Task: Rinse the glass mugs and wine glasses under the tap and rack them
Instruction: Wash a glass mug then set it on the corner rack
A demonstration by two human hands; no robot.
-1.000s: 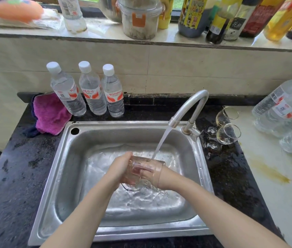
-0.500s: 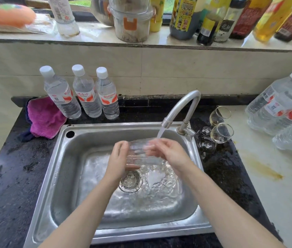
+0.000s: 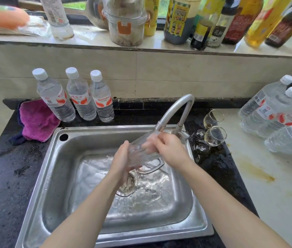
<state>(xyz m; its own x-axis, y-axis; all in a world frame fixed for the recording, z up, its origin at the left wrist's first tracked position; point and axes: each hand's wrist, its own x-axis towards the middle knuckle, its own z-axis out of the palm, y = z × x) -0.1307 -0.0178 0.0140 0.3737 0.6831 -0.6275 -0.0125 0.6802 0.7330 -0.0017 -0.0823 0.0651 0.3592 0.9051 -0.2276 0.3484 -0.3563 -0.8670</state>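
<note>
A clear ribbed glass mug (image 3: 139,154) lies tilted over the steel sink (image 3: 55,169), its mouth up against the spout of the tap (image 3: 174,110). My left hand (image 3: 122,161) cups its base. My right hand (image 3: 170,149) grips the mouth end, fingers partly inside, blurred by motion. The handle hangs below the mug. Water ripples on the sink floor around the drain. Two wine glasses (image 3: 215,136) stand on the black counter just right of the tap, with two more stems beside them.
Three small water bottles (image 3: 79,97) and a pink cloth (image 3: 37,120) sit behind the sink at left. Several large water bottles (image 3: 275,111) lie on the pale counter at right. Sauce bottles and jars (image 3: 181,18) line the windowsill above.
The mug has risen from low in the sink up to the tap spout and turned mouth-up toward it. My right hand came off the inside and now holds the mouth end.
</note>
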